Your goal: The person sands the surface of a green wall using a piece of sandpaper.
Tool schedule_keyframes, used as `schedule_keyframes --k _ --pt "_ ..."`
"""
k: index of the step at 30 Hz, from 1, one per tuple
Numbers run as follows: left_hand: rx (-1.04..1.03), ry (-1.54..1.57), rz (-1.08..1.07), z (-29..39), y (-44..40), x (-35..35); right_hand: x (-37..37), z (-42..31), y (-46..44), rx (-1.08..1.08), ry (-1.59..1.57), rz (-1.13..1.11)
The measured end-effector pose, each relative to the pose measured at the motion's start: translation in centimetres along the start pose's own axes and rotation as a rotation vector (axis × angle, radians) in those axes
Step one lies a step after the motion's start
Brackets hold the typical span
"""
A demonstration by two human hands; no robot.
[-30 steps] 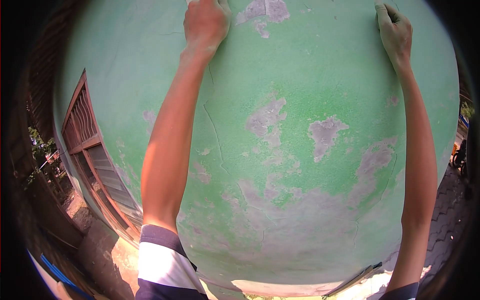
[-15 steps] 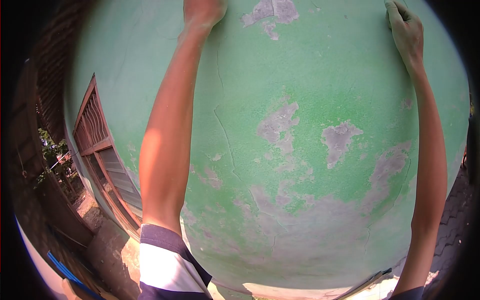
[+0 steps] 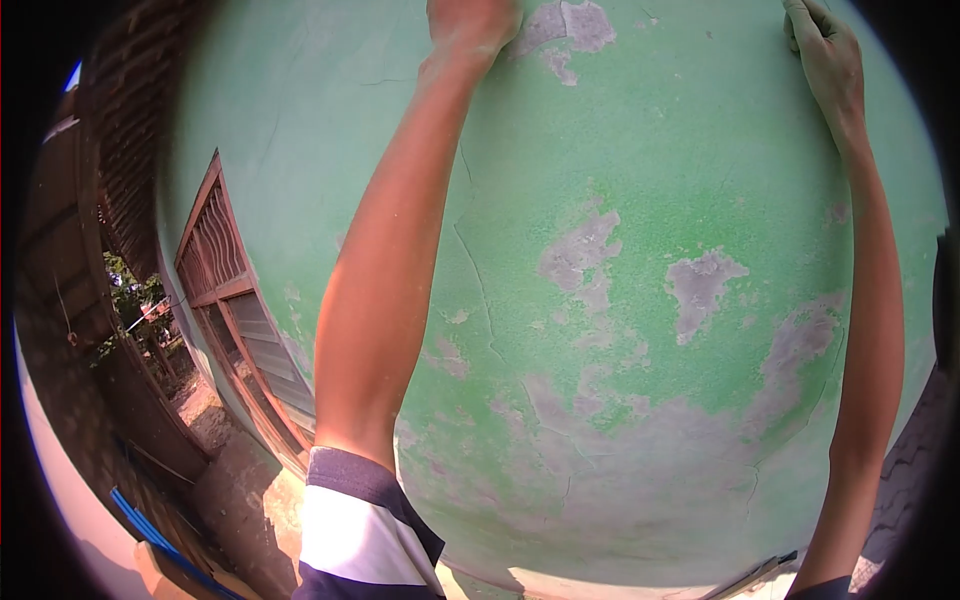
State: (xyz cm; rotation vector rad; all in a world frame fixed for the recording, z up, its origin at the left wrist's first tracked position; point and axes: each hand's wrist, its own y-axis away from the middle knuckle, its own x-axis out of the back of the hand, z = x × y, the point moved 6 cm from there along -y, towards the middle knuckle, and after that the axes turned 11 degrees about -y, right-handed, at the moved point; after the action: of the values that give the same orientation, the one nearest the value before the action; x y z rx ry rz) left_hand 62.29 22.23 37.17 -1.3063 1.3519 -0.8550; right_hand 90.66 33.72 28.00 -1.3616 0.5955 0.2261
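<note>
A green painted wall [image 3: 640, 150] with peeling grey patches fills most of the view in front of me. High up, close against the wall, is my left hand [image 3: 475, 22], beside a bare grey patch [image 3: 590, 25]. The top edge cuts it off, so its fingers and anything in them are out of sight. At the upper right my right hand [image 3: 832, 55] is raised near the wall with its fingers curled closed. What it grips, if anything, lies hidden or beyond the frame.
A brown wooden window [image 3: 215, 240] with curved bars is on the left. Blue pipes [image 3: 150, 535] lie at lower left, near a concrete floor [image 3: 235, 495]. Paving [image 3: 905, 480] shows at right, and a dark strip [image 3: 755, 575] sits by the wall's foot.
My left hand has shifted right along the wall, closer to the upper grey patch. My right hand stays about where it was. The whole view has swung slightly left.
</note>
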Motion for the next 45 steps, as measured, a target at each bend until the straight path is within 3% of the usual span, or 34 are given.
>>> schedule_keyframes --k 2,3,5,6,8,10,13,15,17,20,21,23,26,27,28,30,33,35,37,40,42,44,45 --pt "0.102 -0.176 -0.304 1.1 4.9 0.7 0.1 1.5 -0.3 -0.088 -0.014 -0.037" --pt "0.096 -0.171 -0.315 1.3 6.9 0.4 -0.4 1.0 -0.1 -0.047 -0.037 -0.088" --pt "-0.423 -0.008 0.219 4.0 10.9 2.2 -1.7 -0.7 0.9 0.024 -0.084 -0.167" --pt "-0.422 -0.002 0.227 3.5 9.4 1.3 -2.8 -2.0 1.5 0.064 -0.107 -0.190" --pt "-0.479 0.025 0.485 1.1 3.8 0.6 -5.9 -4.6 3.0 0.026 -0.235 -0.299" --pt "0.045 -0.146 -0.104 -2.1 -2.8 0.3 -8.4 -6.3 4.5 0.089 -0.201 -0.393" --pt "0.075 -0.074 -0.116 -1.3 -1.1 0.8 -8.9 -6.5 4.7 0.127 -0.208 -0.347" --pt "-0.084 -0.043 0.045 -0.3 5.8 1.5 -8.2 -6.4 4.6 0.054 -0.278 -0.375" --pt "-0.143 0.046 0.052 3.4 12.3 3.6 -7.4 -6.5 4.5 0.014 -0.371 -0.369" --pt "-0.192 0.000 0.042 0.6 9.2 2.7 -8.5 -6.4 4.7 0.105 -0.278 -0.334" --pt "-0.268 -0.103 0.183 -0.3 5.8 2.5 -8.6 -6.4 4.7 0.103 -0.288 -0.333" --pt "0.130 -0.267 -0.107 -3.8 -1.2 1.6 -8.8 -6.2 4.7 0.040 -0.295 -0.361" --pt "0.008 -0.235 -0.003 -3.1 -0.3 1.9 -8.4 -6.0 4.6 0.021 -0.304 -0.342" --pt "0.088 -0.195 -0.112 -2.6 2.5 2.3 -8.3 -5.9 4.8 0.004 -0.310 -0.349" --pt "0.331 -0.300 -0.414 -3.2 6.4 2.3 -8.2 -5.9 4.9 0.014 -0.318 -0.344" --pt "-0.258 -0.064 0.031 1.0 14.7 4.0 -8.0 -5.5 4.7 0.017 -0.316 -0.322" --pt "-0.429 -0.109 0.207 0.2 15.4 3.5 -8.6 -6.3 4.9 0.133 -0.283 -0.298" --pt "0.001 -0.128 -0.111 -1.6 9.4 3.5 -8.8 -5.9 4.9 0.075 -0.244 -0.303" --pt "0.142 -0.164 -0.093 -3.9 3.0 3.2 -8.6 -5.8 4.9 0.093 -0.291 -0.270" --pt "0.147 -0.291 -0.219 -5.9 6.1 2.0 -8.2 -6.0 4.9 0.066 -0.314 -0.279" --pt "-0.248 -0.010 0.099 -0.9 14.9 4.0 -7.9 -6.2 5.0 0.024 -0.285 -0.297" --pt "-0.212 0.030 -0.141 1.5 22.3 5.1 -7.8 -6.5 4.9 0.028 -0.229 -0.340" --pt "-0.226 0.035 -0.130 1.1 21.3 4.9 -8.0 -6.7 5.1 0.035 -0.221 -0.324"
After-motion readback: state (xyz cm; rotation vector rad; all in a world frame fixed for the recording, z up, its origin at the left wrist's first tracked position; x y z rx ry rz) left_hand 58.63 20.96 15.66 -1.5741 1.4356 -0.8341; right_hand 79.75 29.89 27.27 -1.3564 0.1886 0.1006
